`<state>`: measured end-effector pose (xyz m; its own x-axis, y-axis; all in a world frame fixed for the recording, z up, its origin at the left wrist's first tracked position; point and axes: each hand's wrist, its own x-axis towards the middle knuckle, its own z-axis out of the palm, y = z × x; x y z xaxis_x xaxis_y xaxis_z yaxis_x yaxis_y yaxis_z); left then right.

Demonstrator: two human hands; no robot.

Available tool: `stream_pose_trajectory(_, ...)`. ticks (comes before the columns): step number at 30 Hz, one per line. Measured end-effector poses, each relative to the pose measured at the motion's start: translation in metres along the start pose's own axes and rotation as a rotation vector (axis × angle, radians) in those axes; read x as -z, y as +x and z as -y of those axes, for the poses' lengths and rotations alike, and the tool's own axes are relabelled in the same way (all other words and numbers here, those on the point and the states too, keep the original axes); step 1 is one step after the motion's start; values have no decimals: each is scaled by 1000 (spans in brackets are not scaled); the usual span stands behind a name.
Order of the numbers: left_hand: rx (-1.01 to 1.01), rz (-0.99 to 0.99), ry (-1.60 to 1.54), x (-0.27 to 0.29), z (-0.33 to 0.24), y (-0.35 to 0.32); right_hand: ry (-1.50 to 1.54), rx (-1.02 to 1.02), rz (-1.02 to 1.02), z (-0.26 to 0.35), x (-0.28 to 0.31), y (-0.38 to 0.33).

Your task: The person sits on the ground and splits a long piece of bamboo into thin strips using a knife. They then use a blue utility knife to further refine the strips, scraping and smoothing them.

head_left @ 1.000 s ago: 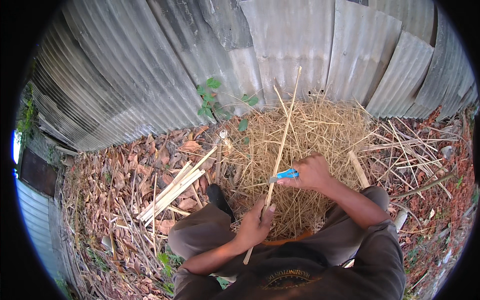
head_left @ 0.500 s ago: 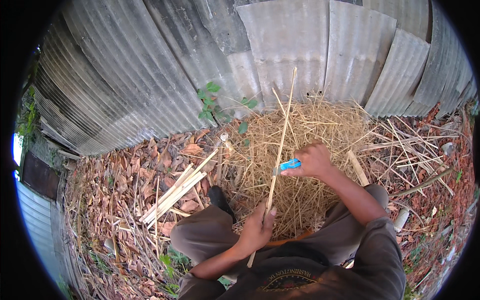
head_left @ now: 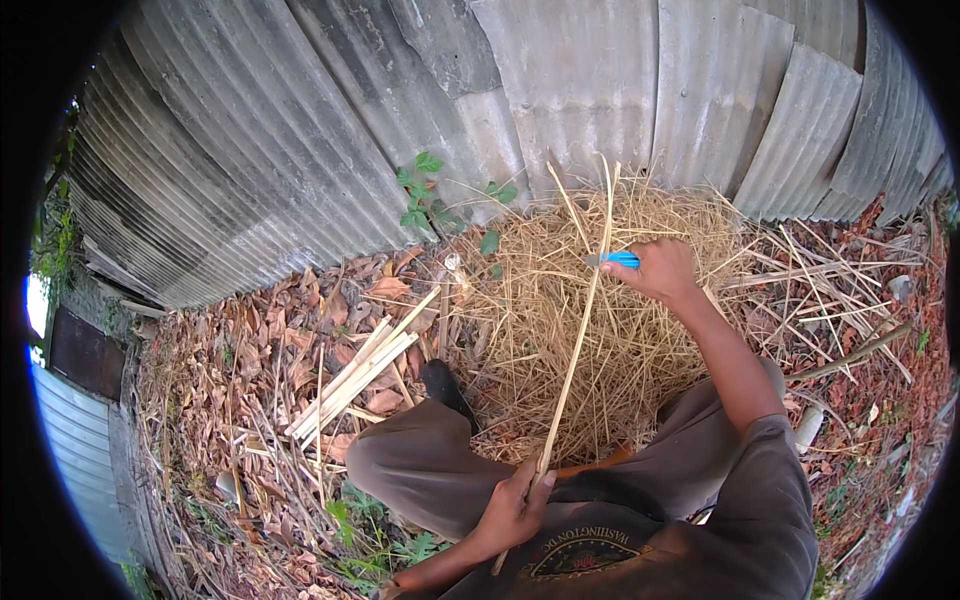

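My left hand (head_left: 513, 510) grips the lower part of a long, thin bamboo strip (head_left: 571, 372) close to my lap. The strip slants up and away, over a heap of pale curly shavings (head_left: 530, 320). Farther along it, my right hand (head_left: 664, 270) is closed around a utility knife with a blue handle (head_left: 622, 259). Its short metal blade lies against the strip near the far end. Beyond the blade a thin sliver stands apart from the strip, making a narrow fork.
Several split bamboo pieces (head_left: 360, 378) lie on dry leaves to the left. Thin sticks (head_left: 820, 290) are scattered at the right. A corrugated metal fence (head_left: 580, 90) rises behind the shavings, with a small green plant (head_left: 420, 195) at its foot. My bent knees flank the heap.
My right hand and the knife have slid away from me along the strip, toward its far end. A sliver has parted there. My left hand keeps its grip, slightly lower.
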<state>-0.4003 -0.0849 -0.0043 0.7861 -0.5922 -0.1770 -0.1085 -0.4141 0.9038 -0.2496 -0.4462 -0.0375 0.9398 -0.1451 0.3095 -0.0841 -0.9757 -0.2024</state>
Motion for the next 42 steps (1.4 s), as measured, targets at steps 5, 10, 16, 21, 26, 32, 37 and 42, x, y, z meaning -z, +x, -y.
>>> stream_pose_trajectory(5,15,40,84,6,2,-40,-34,-252,20,-49,9,18)
stream_pose_trajectory(10,219,134,66,16,-7,-73,-153,-232,15,-89,7,21)
stream_pose_trajectory(16,430,93,-19,27,-18,-117,3,-892,-80,-208,24,-7)
stream_pose_trajectory(21,258,133,-664,30,21,-31,166,-664,17,-170,27,-6)
stream_pose_trajectory(26,170,96,-718,14,6,49,241,-298,84,-54,64,-9)
stream_pose_trajectory(32,118,129,-809,-5,-32,97,337,236,152,49,62,-55)
stream_pose_trajectory(37,155,159,-891,-15,-51,95,380,334,75,57,52,-63)
stream_pose_trajectory(42,128,266,-1146,-8,-47,92,381,359,95,61,55,-63)
